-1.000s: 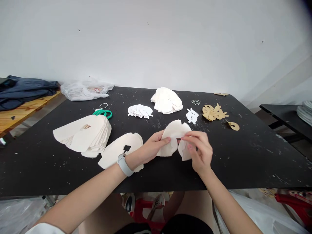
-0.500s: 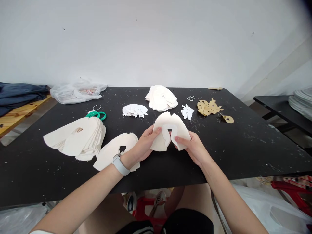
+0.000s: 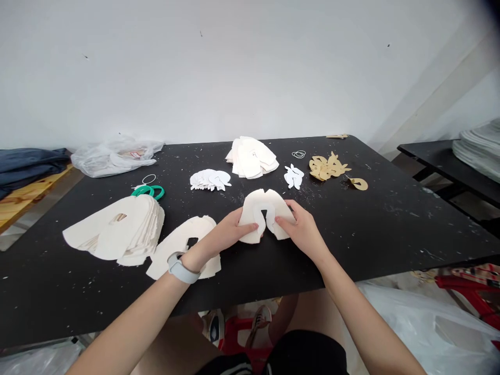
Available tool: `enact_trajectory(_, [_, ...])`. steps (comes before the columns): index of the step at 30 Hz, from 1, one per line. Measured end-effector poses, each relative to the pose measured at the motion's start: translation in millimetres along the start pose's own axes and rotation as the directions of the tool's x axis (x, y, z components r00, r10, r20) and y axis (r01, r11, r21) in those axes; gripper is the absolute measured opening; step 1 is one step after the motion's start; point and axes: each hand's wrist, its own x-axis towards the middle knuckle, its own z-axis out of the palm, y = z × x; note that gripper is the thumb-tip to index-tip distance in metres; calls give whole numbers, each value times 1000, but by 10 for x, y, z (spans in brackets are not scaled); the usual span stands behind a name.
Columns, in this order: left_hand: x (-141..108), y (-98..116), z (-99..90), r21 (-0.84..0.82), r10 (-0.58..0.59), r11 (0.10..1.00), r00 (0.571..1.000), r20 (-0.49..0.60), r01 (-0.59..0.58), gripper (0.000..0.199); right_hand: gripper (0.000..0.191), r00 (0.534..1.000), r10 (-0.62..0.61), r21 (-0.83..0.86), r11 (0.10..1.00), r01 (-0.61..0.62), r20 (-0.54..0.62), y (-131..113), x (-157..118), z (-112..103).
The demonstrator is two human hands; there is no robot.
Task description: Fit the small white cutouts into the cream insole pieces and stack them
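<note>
Between both hands I hold a cream, arch-shaped fabric piece [image 3: 250, 208] above the table, with a white arch-shaped strip [image 3: 272, 210] lying around its central slot. My left hand [image 3: 231, 232] grips the left side, thumb on the strip's lower left end. On the right side my right hand [image 3: 302, 226] is closed, its thumb pressing near the strip's other end. The fingers behind the piece are mostly hidden. Left of my left hand lies another cream piece [image 3: 167, 255] with a dark opening, partly under my wrist. Beyond the held piece lie small white cutouts [image 3: 294, 177].
A thick stack of cream pieces [image 3: 113, 224] lies at left, near green-handled scissors [image 3: 158, 191]. Farther back are another cream pile [image 3: 252, 159], a row of white cutouts [image 3: 211, 178], tan cutouts [image 3: 326, 167], thin rings [image 3: 299, 154] and a plastic bag [image 3: 113, 156].
Both thumbs have shifted on the held piece; the left one has moved down toward the strip's lower end. The slot looks narrower at the top, and the whole view has shifted slightly.
</note>
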Motion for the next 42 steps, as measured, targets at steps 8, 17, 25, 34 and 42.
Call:
enact_trajectory(8, [-81, -23, 20, 799, 376, 593, 911, -169, -96, 38, 41, 905, -422, -453, 798, 397, 51, 3, -14, -75])
enact_trajectory(17, [25, -65, -70, 633, 207, 750, 977, 50, -191, 13, 15, 410, -510, -193, 425, 885, 756, -123, 528, -123])
enact_trajectory(25, [58, -64, -91, 640, 198, 745, 978, 58, -189, 12, 23, 270, -688, -182, 200, 963, 674, 56, 575, -131])
enact_trajectory(34, [48, -44, -80, 653, 167, 740, 985, 50, -159, 13, 26, 344, -690, -136, 339, 931, 637, 80, 543, -85])
enact_trajectory(42, [13, -66, -49, 721, 168, 679, 985, 31, -139, 18, 18, 695, -485, -1, 819, 573, 531, 39, 570, -101])
